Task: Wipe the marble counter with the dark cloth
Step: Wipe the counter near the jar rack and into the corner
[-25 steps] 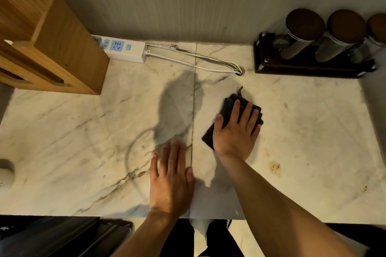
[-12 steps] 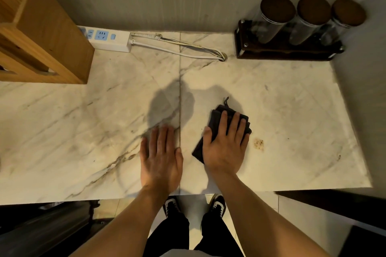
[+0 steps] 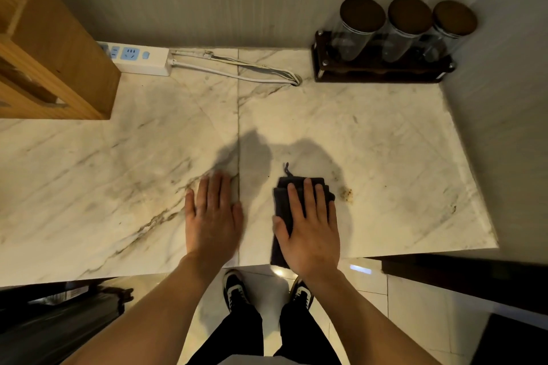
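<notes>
We see the dark cloth [image 3: 281, 204], folded, lying at the near edge of the marble counter [image 3: 385, 157], its near end reaching that edge. Our right hand [image 3: 310, 231] lies flat on it, fingers spread, pressing rather than clutching. A brown stain [image 3: 347, 195] sits just right of the cloth. Our left hand [image 3: 212, 221] rests open, palm down on the bare marble to the left. Far back stand a power strip [image 3: 139, 61], a wooden box [image 3: 56, 53] and three jars [image 3: 406, 29] on a rack.
</notes>
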The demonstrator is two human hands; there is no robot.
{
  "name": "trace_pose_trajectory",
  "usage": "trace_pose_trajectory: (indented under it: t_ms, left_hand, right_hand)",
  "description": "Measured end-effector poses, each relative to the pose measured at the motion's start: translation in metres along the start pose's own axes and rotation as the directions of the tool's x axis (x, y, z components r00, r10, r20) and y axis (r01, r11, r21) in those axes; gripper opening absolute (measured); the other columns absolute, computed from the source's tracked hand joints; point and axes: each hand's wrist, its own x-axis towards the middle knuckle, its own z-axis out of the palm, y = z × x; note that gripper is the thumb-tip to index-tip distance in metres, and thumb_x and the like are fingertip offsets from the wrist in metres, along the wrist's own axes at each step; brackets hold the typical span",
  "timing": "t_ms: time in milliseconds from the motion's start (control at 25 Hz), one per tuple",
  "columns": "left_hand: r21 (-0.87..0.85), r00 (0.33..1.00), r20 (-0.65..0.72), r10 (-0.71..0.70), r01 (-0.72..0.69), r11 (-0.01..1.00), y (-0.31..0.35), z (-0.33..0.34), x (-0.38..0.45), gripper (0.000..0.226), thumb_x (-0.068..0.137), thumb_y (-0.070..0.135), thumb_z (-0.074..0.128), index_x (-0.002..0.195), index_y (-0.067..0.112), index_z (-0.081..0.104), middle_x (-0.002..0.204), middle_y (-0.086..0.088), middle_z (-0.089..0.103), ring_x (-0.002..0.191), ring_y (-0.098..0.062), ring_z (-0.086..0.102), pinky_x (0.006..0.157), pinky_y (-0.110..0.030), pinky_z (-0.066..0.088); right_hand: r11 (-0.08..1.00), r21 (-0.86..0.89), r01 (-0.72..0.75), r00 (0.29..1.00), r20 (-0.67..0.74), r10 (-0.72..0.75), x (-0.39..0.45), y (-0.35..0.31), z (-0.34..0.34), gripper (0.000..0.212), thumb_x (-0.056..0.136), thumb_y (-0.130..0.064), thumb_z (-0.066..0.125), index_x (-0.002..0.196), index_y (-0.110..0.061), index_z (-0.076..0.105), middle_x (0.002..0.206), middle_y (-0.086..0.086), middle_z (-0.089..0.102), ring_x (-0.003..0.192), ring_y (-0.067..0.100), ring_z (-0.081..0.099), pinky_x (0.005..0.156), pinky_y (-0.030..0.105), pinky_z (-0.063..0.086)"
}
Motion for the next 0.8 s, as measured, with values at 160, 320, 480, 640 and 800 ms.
trace_pose_trajectory:
  t_ms: [160, 320, 480, 640, 800]
  left_hand:
    - [-0.026, 0.999, -0.015, -0.043, 0.042, 0.999, 0.011, -0.006, 0.005, 0.057, 0.09, 0.031, 0.028, 0.144, 0.011, 0.035, 0.152, -0.015, 0.035, 0.142, -0.036, 0.024, 0.116, -0.055, 0.014]
    - [-0.056, 1.0, -0.008, -0.017, 0.016, 0.998, 0.028, -0.008, 0.012, 0.057, 0.093, 0.029, 0.028, 0.146, 0.009, 0.029, 0.155, -0.013, 0.028, 0.144, -0.032, 0.015, 0.118, -0.05, 0.004]
    - [-0.133, 0.998, -0.035, -0.044, 0.039, 0.99, 0.042, -0.007, 0.02, 0.057, 0.094, 0.029, 0.031, 0.148, 0.009, 0.026, 0.156, -0.012, 0.026, 0.145, -0.03, 0.013, 0.118, -0.047, 0.0]
    - [-0.174, 0.995, -0.021, -0.097, 0.092, 0.98, 0.056, -0.002, 0.026, 0.055, 0.097, 0.03, 0.03, 0.147, 0.008, 0.027, 0.156, -0.013, 0.026, 0.146, -0.031, 0.013, 0.119, -0.049, 0.004]
    - [-0.056, 0.994, -0.059, -0.097, 0.094, 0.994, 0.06, 0.006, 0.024, 0.055, 0.096, 0.032, 0.033, 0.145, 0.006, 0.033, 0.153, -0.015, 0.033, 0.143, -0.035, 0.021, 0.116, -0.054, 0.013]
  right_hand:
    - [0.965, -0.007, 0.263, 0.965, 0.022, -0.263, -0.002, 0.034, -0.007, 0.066, 0.093, -0.055, 0.038, 0.151, -0.026, 0.026, 0.159, 0.009, 0.023, 0.148, 0.026, 0.012, 0.117, 0.05, 0.017]
    - [0.895, -0.009, 0.445, 0.894, 0.067, -0.444, 0.011, 0.06, -0.015, 0.065, 0.093, -0.057, 0.038, 0.15, -0.028, 0.026, 0.16, 0.005, 0.021, 0.148, 0.022, 0.009, 0.116, 0.049, 0.021]
    - [0.821, -0.04, 0.57, 0.819, 0.104, -0.564, 0.036, 0.079, -0.02, 0.066, 0.092, -0.056, 0.039, 0.15, -0.03, 0.024, 0.16, 0.003, 0.019, 0.149, 0.021, 0.007, 0.118, 0.045, 0.015]
    - [0.802, -0.066, 0.594, 0.802, 0.128, -0.583, 0.06, 0.087, -0.023, 0.066, 0.093, -0.056, 0.037, 0.151, -0.03, 0.02, 0.16, 0.002, 0.013, 0.149, 0.02, 0.002, 0.119, 0.043, 0.011]
    - [0.815, -0.047, 0.577, 0.814, 0.116, -0.57, 0.076, 0.088, -0.024, 0.066, 0.093, -0.055, 0.037, 0.151, -0.029, 0.02, 0.16, 0.003, 0.015, 0.149, 0.021, 0.004, 0.119, 0.044, 0.012]
